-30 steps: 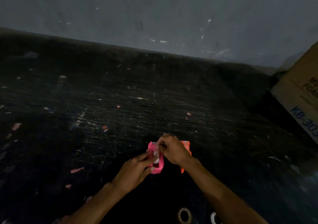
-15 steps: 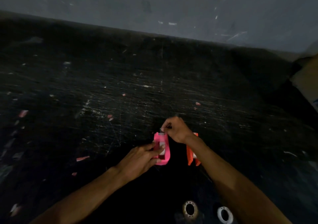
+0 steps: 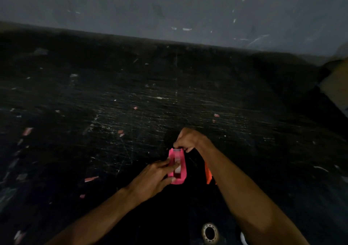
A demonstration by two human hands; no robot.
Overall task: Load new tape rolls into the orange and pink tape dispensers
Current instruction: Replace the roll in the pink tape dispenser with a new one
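Note:
The pink tape dispenser (image 3: 180, 178) lies on the dark scratched table (image 3: 131, 98) with a roll of tape (image 3: 178, 166) seated inside it. My left hand (image 3: 156, 177) grips its left side, thumb over the roll. My right hand (image 3: 189, 140) pinches at the dispenser's far end, where the cutter is; the tape end itself is too small to tell. The orange dispenser (image 3: 207, 175) sits just right of the pink one, mostly hidden behind my right forearm.
Two loose tape rolls lie near the bottom edge: a brownish roll (image 3: 209, 232) and a white roll (image 3: 243, 238), partly hidden by my right arm. A cardboard box (image 3: 337, 82) stands at the far right. Small scraps litter the table. A grey wall rises behind.
My right hand moved from over the pink dispenser's middle to its far end. The orange dispenser became mostly covered by my right forearm. The view shifted slightly.

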